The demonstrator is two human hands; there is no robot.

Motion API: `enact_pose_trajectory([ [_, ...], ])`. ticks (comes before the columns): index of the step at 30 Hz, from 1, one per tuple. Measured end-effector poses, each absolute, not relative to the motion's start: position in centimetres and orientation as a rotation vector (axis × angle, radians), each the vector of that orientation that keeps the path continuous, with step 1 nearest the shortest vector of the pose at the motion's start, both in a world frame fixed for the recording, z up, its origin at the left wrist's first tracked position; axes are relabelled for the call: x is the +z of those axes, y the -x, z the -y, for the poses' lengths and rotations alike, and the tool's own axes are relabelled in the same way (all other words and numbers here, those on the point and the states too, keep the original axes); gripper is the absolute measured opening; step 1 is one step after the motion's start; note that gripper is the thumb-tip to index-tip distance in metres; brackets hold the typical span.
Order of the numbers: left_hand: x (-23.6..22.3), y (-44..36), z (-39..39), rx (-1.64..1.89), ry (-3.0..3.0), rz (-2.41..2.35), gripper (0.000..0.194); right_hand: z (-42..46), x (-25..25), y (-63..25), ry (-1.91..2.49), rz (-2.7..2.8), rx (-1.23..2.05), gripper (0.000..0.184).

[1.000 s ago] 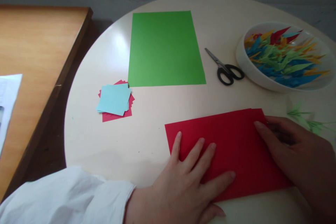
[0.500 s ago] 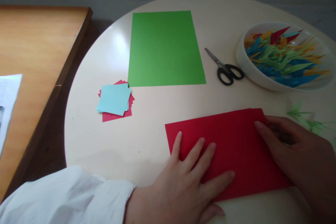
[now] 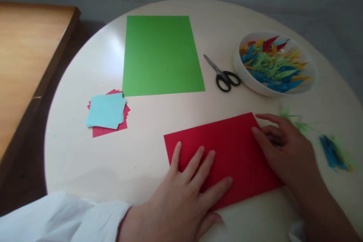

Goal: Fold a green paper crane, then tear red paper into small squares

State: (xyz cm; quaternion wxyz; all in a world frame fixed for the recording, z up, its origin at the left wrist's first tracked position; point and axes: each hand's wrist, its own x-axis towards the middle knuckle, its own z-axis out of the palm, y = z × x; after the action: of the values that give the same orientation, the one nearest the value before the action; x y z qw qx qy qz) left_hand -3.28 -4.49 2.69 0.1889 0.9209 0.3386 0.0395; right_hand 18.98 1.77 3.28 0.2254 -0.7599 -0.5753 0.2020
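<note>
Loose white left sleeve (image 3: 65, 219), soft creases, plain cuff (image 3: 121, 213), white cloth (image 3: 297, 231) by right forearm (image 3: 330, 211)

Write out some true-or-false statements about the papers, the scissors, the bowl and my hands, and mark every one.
1. The left hand lies with its fingers spread on the red paper. True.
2. The scissors lie on top of the green sheet. False: they lie beside it, between it and the bowl.
3. The stack of small squares has a pale blue one on top. True.
4. The bowl is empty. False: it holds many pointed paper pieces in several colours.
5. The right hand is at the right end of the red paper. True.
6. The left hand is holding the scissors. False: neither hand touches them.
</note>
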Motion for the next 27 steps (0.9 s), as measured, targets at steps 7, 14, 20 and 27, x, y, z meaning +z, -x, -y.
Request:
enact_pose_trajectory([
  [7,2.08,3.42,4.36,0.118,-2.623,-0.913,0.051,-1.36,2.78,-19.77,2.039,1.707,0.601,0.025],
  [14,2.08,3.53,4.3,0.079,-2.672,-0.923,0.056,-1.35,2.49,-19.81,1.964,1.76,0.528,0.021],
  [20,2.05,3.6,4.36,0.11,-2.686,-0.923,0.057,-1.39,2.65,-19.74,1.963,1.781,0.507,0.022],
  [27,2.08,3.53,4.33,0.09,-2.68,-0.924,0.055,-1.38,2.71,-19.64,1.971,1.777,0.503,0.023],
])
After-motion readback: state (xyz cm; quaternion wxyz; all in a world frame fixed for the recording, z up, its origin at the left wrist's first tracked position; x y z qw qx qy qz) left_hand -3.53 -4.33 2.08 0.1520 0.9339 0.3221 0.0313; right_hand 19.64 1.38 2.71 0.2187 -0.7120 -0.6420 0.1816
